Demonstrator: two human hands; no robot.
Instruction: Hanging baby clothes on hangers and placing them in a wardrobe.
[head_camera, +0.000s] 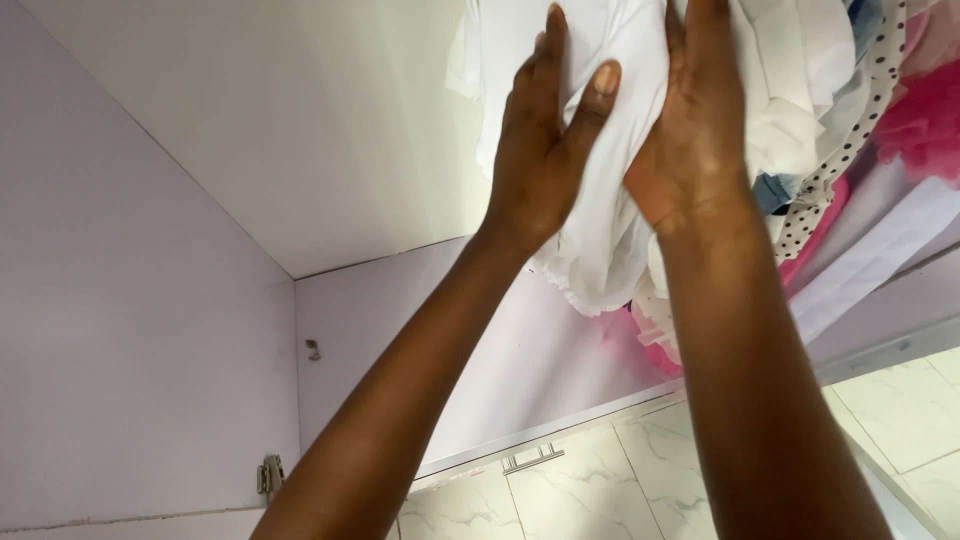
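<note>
The white garment (600, 230) is soft, matt cloth, creased, with a frilled hem. The cupboard panels (140, 330) look smooth, matt lilac laminate; the floor tiles (600, 490) are glossy marble-patterned, and the hinge (269, 474) is metal.

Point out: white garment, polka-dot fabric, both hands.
white garment (600, 240), head view, on the hanging lower fold.
polka-dot fabric (835, 175), head view, on the dotted strip's middle.
left hand (545, 150), head view, on its back.
right hand (695, 130), head view, on its back.
</note>
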